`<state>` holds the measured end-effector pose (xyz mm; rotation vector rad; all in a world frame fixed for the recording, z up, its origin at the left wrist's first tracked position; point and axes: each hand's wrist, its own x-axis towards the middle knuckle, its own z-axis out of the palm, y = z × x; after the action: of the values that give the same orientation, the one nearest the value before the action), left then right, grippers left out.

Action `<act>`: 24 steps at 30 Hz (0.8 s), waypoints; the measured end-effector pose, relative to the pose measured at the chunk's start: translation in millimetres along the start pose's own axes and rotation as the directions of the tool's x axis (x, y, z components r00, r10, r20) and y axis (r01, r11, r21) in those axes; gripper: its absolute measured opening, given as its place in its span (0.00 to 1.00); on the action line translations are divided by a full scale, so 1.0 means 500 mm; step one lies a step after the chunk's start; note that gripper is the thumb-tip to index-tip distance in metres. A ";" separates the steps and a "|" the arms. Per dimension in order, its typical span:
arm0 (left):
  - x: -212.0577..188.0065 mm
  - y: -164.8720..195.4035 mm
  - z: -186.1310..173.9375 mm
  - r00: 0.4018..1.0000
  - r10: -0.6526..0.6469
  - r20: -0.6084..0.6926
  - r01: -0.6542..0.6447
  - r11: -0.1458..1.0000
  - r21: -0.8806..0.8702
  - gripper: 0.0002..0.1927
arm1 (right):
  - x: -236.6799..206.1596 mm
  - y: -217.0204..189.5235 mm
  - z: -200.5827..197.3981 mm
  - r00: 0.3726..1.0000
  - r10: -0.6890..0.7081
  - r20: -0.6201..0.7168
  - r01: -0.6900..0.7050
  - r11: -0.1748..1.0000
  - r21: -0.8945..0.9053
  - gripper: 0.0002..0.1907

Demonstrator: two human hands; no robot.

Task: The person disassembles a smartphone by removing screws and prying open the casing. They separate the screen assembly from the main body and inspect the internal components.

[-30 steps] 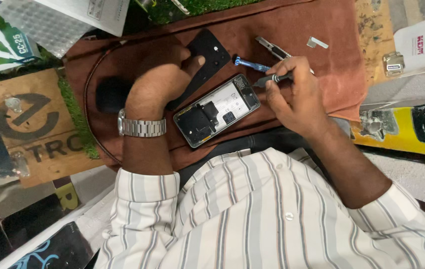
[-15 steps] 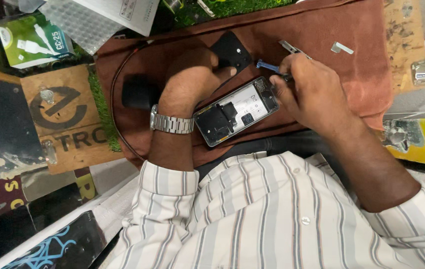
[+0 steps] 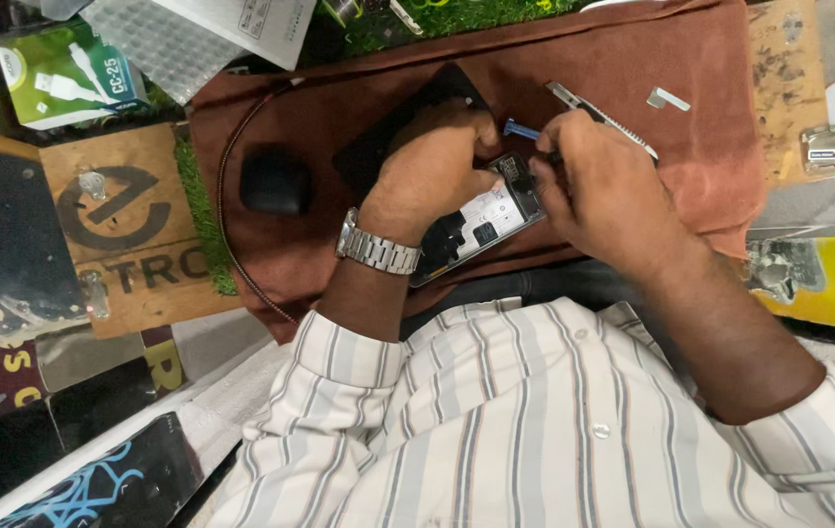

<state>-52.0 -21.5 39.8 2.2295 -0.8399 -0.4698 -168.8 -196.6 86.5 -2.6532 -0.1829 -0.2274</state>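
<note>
An opened smartphone with its insides exposed lies on a brown cloth. My left hand, with a metal wristwatch, grips the phone's upper part and covers much of it. My right hand presses close against the phone's far end and pinches a thin blue-handled tool, whose tip is hidden between the hands. The phone's black back cover lies under and behind my left hand.
Metal tweezers and a small metal piece lie on the cloth beyond my right hand. A black rounded object and a thin cable sit left. A wooden board, a green package and a yellow-black object surround the cloth.
My right hand has closed in on the phone's far end, and my left hand has slid over more of the phone. Both hands now touch each other above it.
</note>
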 end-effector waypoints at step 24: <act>-0.007 0.030 0.005 0.995 -0.091 0.049 0.090 0.996 0.027 0.18 | -0.029 0.015 -0.006 0.981 -0.150 -0.126 0.161 0.983 0.083 0.17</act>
<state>-62.4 -28.3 49.2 2.2942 -0.7766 -0.5630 -182.3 -205.9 82.9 -2.5257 -0.3537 -0.4171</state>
